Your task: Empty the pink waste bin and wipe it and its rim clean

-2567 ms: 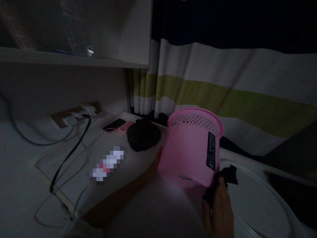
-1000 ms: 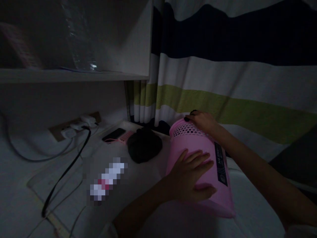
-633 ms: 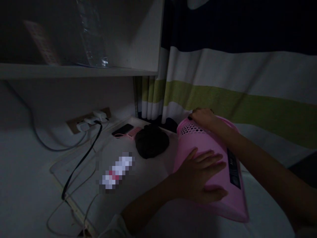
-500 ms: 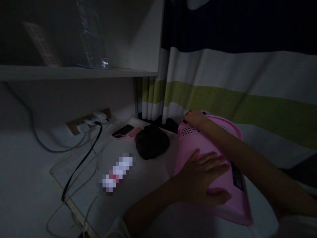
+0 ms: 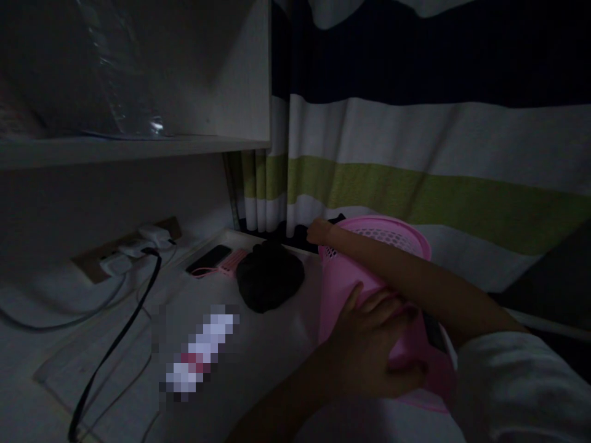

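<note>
A pink plastic bin (image 5: 392,295) with a band of holes below its rim stands on the white tabletop. Spread across its near side is my left hand (image 5: 369,344), fingers apart and palm against the plastic. My right arm reaches over the bin, and my right hand (image 5: 319,231) is curled closed just beyond the rim's left edge. Whatever it holds is hidden; a bit of black material (image 5: 339,218) shows close behind it. Left of the bin lies a soft, crumpled black bundle (image 5: 270,277).
A dark phone (image 5: 209,259), a pink slotted item with a strap (image 5: 231,263) and a blurred-out pale object (image 5: 203,354) lie on the table. Plugs fill a wall socket strip (image 5: 129,249), with cables trailing down. A shelf (image 5: 138,149) overhangs the left; a striped curtain (image 5: 415,141) hangs behind.
The view has shifted rightward, so things sit further left. My right hand has moved from on the rim to just past its left edge. My left hand stays spread on the bin.
</note>
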`<action>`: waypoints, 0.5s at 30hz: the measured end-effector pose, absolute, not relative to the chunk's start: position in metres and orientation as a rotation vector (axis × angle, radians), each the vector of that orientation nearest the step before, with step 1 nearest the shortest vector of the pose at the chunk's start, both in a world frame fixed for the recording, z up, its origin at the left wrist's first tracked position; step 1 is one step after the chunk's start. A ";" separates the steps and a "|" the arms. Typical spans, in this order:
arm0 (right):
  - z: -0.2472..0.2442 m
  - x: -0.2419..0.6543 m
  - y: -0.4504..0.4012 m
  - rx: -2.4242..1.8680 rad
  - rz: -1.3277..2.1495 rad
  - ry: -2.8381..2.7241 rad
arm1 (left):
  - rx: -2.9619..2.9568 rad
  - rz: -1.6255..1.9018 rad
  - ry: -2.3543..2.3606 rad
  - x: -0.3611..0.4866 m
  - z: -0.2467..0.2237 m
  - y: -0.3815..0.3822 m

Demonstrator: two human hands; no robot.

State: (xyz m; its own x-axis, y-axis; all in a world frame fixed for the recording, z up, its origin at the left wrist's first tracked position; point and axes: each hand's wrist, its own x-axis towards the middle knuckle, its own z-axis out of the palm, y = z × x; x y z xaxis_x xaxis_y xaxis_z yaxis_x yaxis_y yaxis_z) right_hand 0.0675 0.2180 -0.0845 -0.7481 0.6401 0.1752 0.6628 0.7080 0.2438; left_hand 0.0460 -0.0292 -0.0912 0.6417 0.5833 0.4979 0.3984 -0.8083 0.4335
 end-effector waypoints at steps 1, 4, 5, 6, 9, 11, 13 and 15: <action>-0.088 0.063 0.219 -1.115 -0.455 -2.910 | 2.578 0.930 0.796 0.046 -0.091 -0.029; -0.098 0.052 0.220 -1.191 -0.478 -3.104 | 2.578 0.926 0.809 0.044 -0.087 -0.030; -0.101 0.050 0.221 -1.210 -0.483 -3.137 | 2.578 0.922 0.809 0.044 -0.086 -0.030; -0.104 0.048 0.222 -1.230 -0.486 -3.161 | 2.578 0.918 0.805 0.044 -0.085 -0.029; -0.114 0.044 0.225 -1.307 -0.481 -3.181 | 2.568 0.911 0.787 0.043 -0.082 -0.029; -0.122 0.039 0.227 -1.378 -0.473 -3.175 | 2.563 0.921 0.775 0.042 -0.082 -0.028; -0.129 0.031 0.229 -1.452 -0.476 -3.169 | 2.557 0.931 0.767 0.040 -0.083 -0.028; -0.134 0.025 0.230 -1.510 -0.489 -3.166 | 2.547 0.941 0.764 0.038 -0.083 -0.027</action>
State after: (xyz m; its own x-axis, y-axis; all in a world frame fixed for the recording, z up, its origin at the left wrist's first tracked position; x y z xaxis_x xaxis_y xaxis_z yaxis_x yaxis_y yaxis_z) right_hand 0.0247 0.2301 -0.1339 -0.5717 0.7860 -0.2352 0.6784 0.6141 0.4032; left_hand 0.0381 -0.0268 -0.0829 0.6400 0.5819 0.5018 0.3716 -0.8060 0.4607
